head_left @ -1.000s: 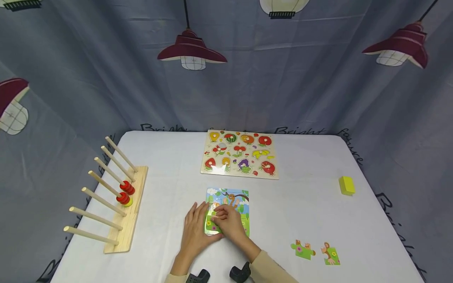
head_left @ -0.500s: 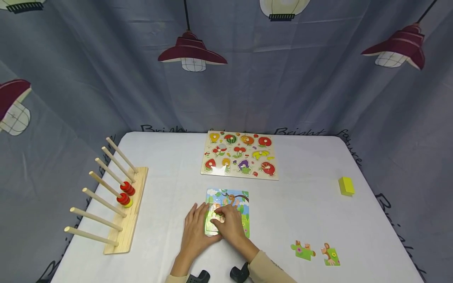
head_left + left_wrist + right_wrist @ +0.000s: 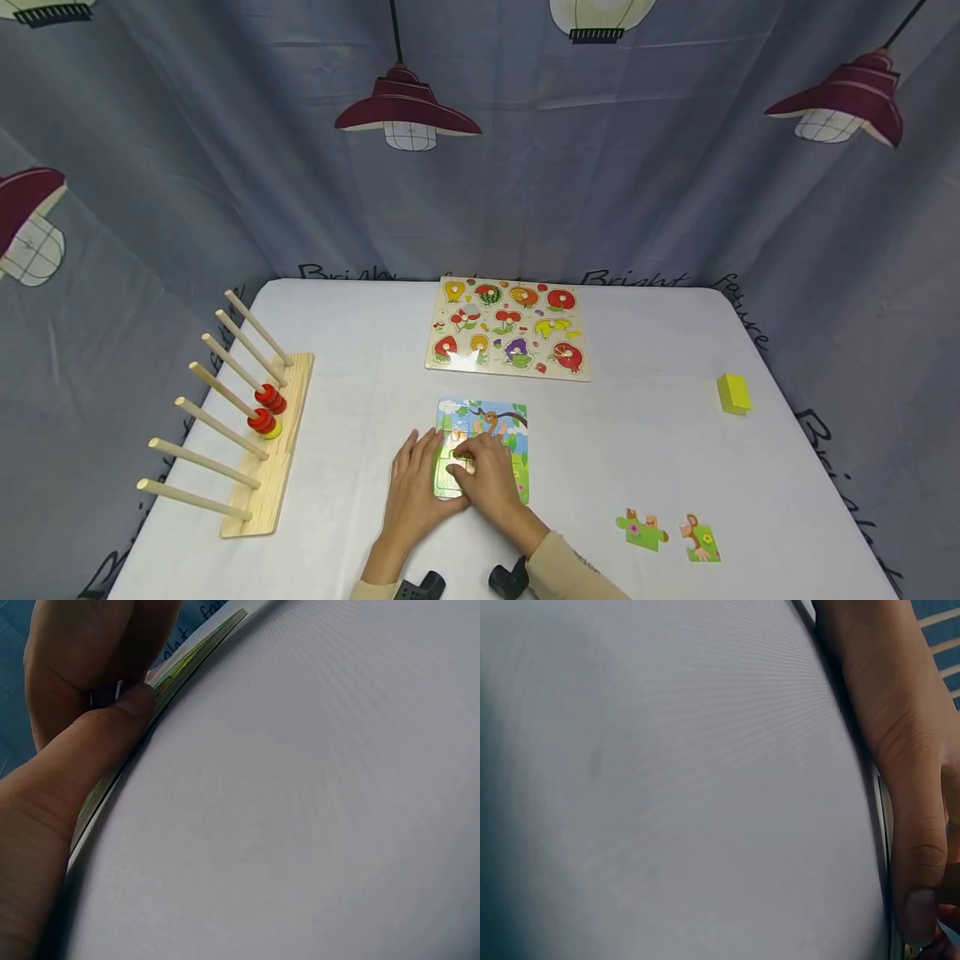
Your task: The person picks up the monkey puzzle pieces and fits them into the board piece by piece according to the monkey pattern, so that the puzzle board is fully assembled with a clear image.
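Observation:
A small jigsaw puzzle (image 3: 480,408) with an animal scene lies near the table's front middle. My left hand (image 3: 416,479) rests along its left side, fingers stretched out and thumb at its near edge. In the left wrist view the thumb (image 3: 112,727) presses against the puzzle's thin edge (image 3: 176,686). Over the puzzle's lower part is my right hand (image 3: 487,475), with bent fingers and the thumb a little apart from the forefinger. Whether a piece sits between them is hidden. Two loose green jigsaw pieces, one left (image 3: 642,531) and one right (image 3: 701,540), lie to the right.
A wooden peg rack (image 3: 281,450) with red and yellow rings stands at the left. Behind the jigsaw lies a fruit puzzle board (image 3: 502,372). One yellow block (image 3: 733,394) is near the right edge of the white table (image 3: 615,433). A grey curtain (image 3: 525,192) hangs behind.
My right thumb has drawn slightly away from the forefinger. The puzzle's lower left, green and flowered before, now looks pale; whether from glare or a bare base cannot be told. My left hand stays put.

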Demonstrator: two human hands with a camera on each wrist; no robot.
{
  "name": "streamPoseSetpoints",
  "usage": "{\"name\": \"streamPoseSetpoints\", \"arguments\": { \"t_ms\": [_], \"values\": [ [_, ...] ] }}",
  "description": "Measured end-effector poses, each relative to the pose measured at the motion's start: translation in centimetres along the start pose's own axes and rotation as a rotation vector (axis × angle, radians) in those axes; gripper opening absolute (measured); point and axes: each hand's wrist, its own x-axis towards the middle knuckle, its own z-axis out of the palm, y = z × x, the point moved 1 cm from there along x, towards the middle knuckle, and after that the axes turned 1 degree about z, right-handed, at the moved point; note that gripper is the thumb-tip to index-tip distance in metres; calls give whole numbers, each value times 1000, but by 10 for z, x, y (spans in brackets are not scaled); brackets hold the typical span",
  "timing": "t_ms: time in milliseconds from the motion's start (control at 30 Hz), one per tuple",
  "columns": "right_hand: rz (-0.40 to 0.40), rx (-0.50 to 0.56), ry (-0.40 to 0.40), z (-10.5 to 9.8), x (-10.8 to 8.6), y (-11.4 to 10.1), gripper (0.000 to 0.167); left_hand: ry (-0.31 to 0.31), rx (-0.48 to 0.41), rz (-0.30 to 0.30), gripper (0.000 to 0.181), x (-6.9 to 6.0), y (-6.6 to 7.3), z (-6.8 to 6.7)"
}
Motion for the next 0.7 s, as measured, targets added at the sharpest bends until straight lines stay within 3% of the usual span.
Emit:
{"name": "streamPoseSetpoints", "arguments": {
  "t_ms": [167,333,567,700],
  "values": [
    [-25,-8,27,1,-2,1,15,-3,-2,-7,99,0,1,0],
    [-42,-10,2,-1,-4,3,14,-9,-3,-12,99,0,1,1],
    [-80,2,-159,-16,-6,8,17,29,-2,14,100,0,-1,1],
    [-52,86,-267,-30,-7,14,22,21,-12,5,105,0,-2,2]
  ]
}}
